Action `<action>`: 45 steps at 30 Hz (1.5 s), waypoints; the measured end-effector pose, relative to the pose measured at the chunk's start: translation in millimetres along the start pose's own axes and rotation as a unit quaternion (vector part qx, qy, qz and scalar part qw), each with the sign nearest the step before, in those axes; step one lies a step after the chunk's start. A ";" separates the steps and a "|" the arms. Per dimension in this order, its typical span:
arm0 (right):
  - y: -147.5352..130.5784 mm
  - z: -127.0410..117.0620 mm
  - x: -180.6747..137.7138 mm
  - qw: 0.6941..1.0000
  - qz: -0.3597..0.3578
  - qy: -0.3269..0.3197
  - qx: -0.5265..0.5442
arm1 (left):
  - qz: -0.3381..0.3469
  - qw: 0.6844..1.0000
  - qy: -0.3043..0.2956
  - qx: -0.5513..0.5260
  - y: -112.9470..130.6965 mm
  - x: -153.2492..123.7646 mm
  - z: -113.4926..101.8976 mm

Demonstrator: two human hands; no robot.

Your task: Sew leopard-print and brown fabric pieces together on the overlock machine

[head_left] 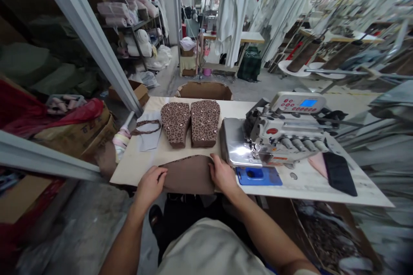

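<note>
Brown fabric piece under both hands' fingers

The one camera sits on my head, looking forward and down, close over my left hand and right hand, the workshop stretching beyond them.

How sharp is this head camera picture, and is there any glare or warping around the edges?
Head view: the centre is fairly sharp, both hands on the brown fabric piece; glare whitens the sewing machine plate; edges smear and bend, the white table rim and the left frame bar look skewed.
</note>
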State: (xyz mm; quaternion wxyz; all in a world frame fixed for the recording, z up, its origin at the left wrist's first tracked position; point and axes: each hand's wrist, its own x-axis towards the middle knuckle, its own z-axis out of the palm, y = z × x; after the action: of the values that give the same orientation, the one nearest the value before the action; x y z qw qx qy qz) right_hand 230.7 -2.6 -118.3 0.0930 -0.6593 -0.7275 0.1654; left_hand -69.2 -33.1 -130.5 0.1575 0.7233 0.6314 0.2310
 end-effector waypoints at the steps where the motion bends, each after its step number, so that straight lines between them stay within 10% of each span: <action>1: -1.9 -1.7 0.5 1.000 0.001 -0.003 -0.011 | -0.006 1.000 -0.008 0.016 2.1 0.8 -0.4; 9: -30.3 -13.3 27.5 0.998 0.001 -0.032 -0.063 | -0.113 0.980 0.018 0.161 21.2 19.7 -5.1; 13: -27.0 -10.6 33.8 0.998 -0.052 -0.003 0.031 | -0.111 0.991 0.052 -0.051 14.8 17.5 0.8; 18: -8.5 -19.4 7.0 0.943 -0.123 0.018 0.309 | -0.189 0.896 0.176 -0.361 9.3 9.0 0.4; 24: 14.2 -46.7 -32.4 0.889 -0.117 0.066 0.437 | -0.187 0.845 0.200 -0.459 39.1 23.9 -3.1; 36: 116.6 -35.7 -96.4 0.811 0.082 0.189 0.547 | -0.007 0.918 0.022 -0.396 155.5 92.8 35.3; 42: 120.0 -4.4 -113.7 0.704 0.085 0.031 0.704 | 0.145 0.970 -0.113 -0.159 212.9 144.3 45.2; 45: 106.4 12.6 -115.5 0.682 0.076 -0.044 0.726 | 0.178 0.980 -0.088 -0.026 235.4 147.0 54.8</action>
State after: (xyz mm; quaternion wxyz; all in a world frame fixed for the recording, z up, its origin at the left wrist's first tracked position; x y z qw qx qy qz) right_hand 338.1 -110.4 -159.1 0.4973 -0.4302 -0.3300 0.6773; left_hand 172.0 79.3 -34.6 0.1882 0.8371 0.4702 0.2069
